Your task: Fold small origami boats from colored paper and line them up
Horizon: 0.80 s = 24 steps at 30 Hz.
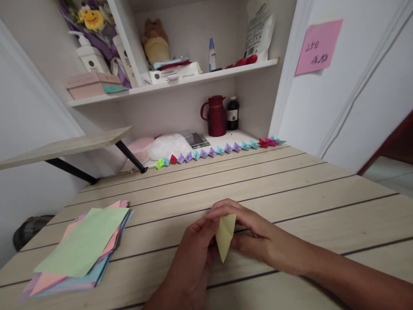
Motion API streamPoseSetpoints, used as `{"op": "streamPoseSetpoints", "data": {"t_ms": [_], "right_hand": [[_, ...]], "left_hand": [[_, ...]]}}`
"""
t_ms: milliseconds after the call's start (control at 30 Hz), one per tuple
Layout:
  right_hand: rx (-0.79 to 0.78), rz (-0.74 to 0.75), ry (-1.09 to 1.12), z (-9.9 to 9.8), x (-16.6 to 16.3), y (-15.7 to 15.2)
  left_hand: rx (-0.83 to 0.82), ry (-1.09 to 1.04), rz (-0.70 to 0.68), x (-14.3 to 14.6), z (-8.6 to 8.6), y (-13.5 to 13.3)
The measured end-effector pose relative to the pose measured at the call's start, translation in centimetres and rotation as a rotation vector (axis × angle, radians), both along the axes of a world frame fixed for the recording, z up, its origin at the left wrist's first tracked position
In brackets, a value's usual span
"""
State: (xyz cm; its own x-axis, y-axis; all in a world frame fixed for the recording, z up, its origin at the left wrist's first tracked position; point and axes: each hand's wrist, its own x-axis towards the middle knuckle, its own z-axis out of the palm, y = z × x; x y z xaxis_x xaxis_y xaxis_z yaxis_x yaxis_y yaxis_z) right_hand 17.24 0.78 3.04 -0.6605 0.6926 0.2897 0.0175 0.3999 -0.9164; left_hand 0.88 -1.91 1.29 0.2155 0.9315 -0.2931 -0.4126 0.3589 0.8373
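A small piece of folded yellow paper [226, 236] is held up between my two hands over the table, its narrow point facing down toward me. My left hand [200, 241] pinches its left side with thumb and fingers. From the right, my right hand [248, 232] closes around it, the fingers reaching across the far side and the thumb lying near its right edge. Some fingertips are hidden behind the paper. Off to the left lies a stack of coloured paper sheets [87, 241], a pale green one on top.
A row of small folded paper pieces [203, 153] in several colours lines the table's far edge. Behind it stand a red jug [216, 116] and a dark bottle [232, 113]. A raised wooden shelf [71, 144] on black legs is at left. The slatted table [322, 219] extends right.
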Motion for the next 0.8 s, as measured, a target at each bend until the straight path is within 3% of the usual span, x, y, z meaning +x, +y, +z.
{"op": "streamPoseSetpoints", "data": {"t_ms": [300, 667, 800], "right_hand": [[-0.057, -0.065, 0.038, -0.5, -0.4, -0.1], [-0.117, -0.224, 0.046, -1.6, -1.2, 0.0], [-0.064, -0.281, 0.010, -2.0, -1.5, 0.4]], "left_hand": [[0.007, -0.009, -0.003, 0.2, 0.2, 0.3], [0.045, -0.027, 0.018, 0.3, -0.6, 0.5], [0.017, -0.117, 0.013, 0.4, -0.8, 0.5]]}}
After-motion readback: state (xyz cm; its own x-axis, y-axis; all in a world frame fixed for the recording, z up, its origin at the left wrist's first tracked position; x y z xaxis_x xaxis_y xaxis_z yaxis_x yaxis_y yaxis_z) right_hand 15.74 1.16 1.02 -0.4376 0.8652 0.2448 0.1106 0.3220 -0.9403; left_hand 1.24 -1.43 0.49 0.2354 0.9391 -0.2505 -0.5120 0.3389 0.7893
